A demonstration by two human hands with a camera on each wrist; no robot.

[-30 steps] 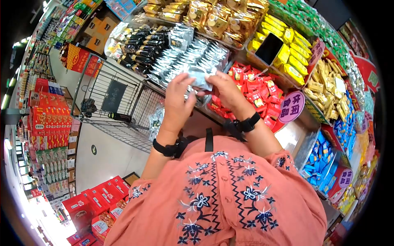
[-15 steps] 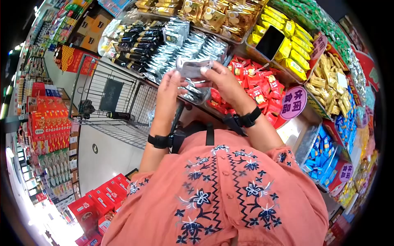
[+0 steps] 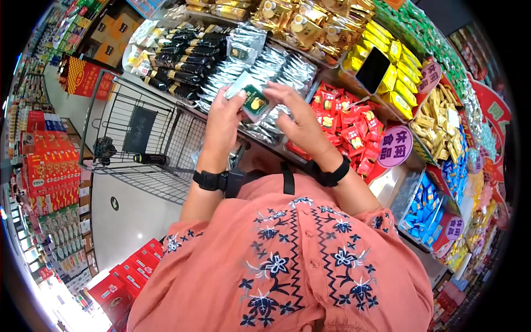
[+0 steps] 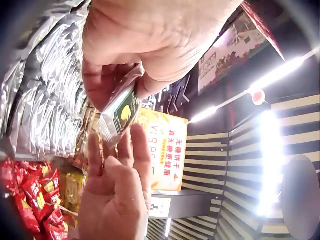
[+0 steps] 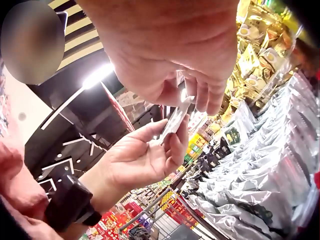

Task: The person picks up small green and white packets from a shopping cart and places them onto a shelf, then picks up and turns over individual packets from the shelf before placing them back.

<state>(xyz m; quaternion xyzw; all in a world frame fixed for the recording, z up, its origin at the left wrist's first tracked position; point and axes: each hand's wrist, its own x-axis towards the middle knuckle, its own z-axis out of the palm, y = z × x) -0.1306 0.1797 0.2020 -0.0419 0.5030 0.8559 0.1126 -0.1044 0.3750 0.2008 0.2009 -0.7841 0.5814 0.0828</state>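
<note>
A silver snack packet (image 3: 254, 105) with a dark green label and a yellow picture is held up over the display, its printed face upward. My left hand (image 3: 222, 124) pinches it by the left end, thumb on top. On the other side, my right hand (image 3: 303, 120) has its fingers loosely spread right at the packet's edge. In the left wrist view the right hand's fingers (image 4: 140, 145) reach up behind the packet's lower end. Rows of similar silver packets (image 3: 221, 80) stand in the bin just beneath the hands.
Red packets (image 3: 357, 130) fill a bin to the right, with yellow packets (image 3: 401, 86) beyond and a dark-screened phone (image 3: 372, 70) on them. Black packets (image 3: 188, 61) lie left of the silver ones. A wire shopping cart (image 3: 138, 127) stands at left, a purple sign (image 3: 394, 146) at right.
The packet has turned from its plain silver side to its green-labelled face. My right hand, which gripped its right end before, has let go and spread its fingers; the left hand keeps its hold.
</note>
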